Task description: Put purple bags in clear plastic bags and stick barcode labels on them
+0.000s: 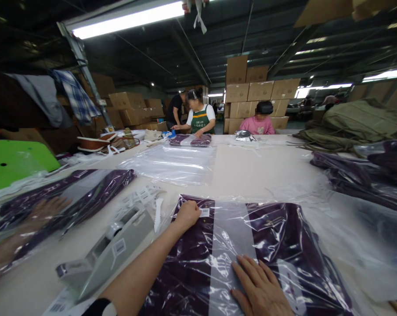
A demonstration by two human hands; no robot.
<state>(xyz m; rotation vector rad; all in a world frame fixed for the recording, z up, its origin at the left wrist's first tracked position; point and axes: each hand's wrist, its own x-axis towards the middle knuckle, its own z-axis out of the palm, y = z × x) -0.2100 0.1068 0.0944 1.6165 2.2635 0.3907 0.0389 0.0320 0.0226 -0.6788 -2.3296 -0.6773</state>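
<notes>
In front of me lies a clear plastic bag [233, 237] with a folded dark purple garment [195, 245] inside, a pale strip down its middle. My left hand [187, 215] is closed at the bag's upper left, fingers curled together at the edge of a white barcode label [204, 213]. Fingers spread, my right hand [261, 285] rests flat on the lower middle of the bag. Left of my forearm stands a grey label dispenser [119, 245], with a strip of barcode labels [142, 195] behind it.
Another person's hand [50, 208] rests on a bagged purple garment [96, 180] at left. Clear bags [172, 162] lie farther back. Bagged garments [359, 171] and olive cloth [363, 125] are piled right. Across the table [251, 169] are people [201, 116] and cartons [259, 91].
</notes>
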